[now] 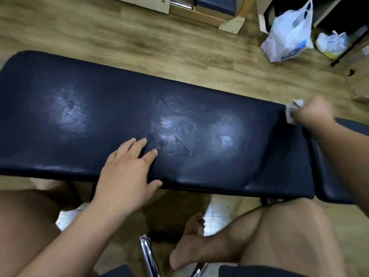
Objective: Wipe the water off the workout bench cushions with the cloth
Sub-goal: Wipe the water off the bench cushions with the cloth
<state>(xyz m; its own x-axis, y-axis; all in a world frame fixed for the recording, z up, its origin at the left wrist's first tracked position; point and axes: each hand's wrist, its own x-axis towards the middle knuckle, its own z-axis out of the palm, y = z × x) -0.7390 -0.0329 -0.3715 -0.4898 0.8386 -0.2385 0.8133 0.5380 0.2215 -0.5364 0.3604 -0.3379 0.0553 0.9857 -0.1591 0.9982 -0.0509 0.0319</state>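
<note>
A long dark blue bench cushion stretches across the view, with shiny wet patches near its left, middle and right. My left hand lies flat on the cushion's near edge, fingers spread, holding nothing. My right hand is at the cushion's far right end, closed on a crumpled white cloth that touches the cushion's corner. A second dark cushion adjoins on the right, partly hidden by my right forearm.
Wooden floor surrounds the bench. A white plastic bag and a smaller bag stand at the back right by dark furniture. My bare legs and a foot are below the bench, beside a chrome tube.
</note>
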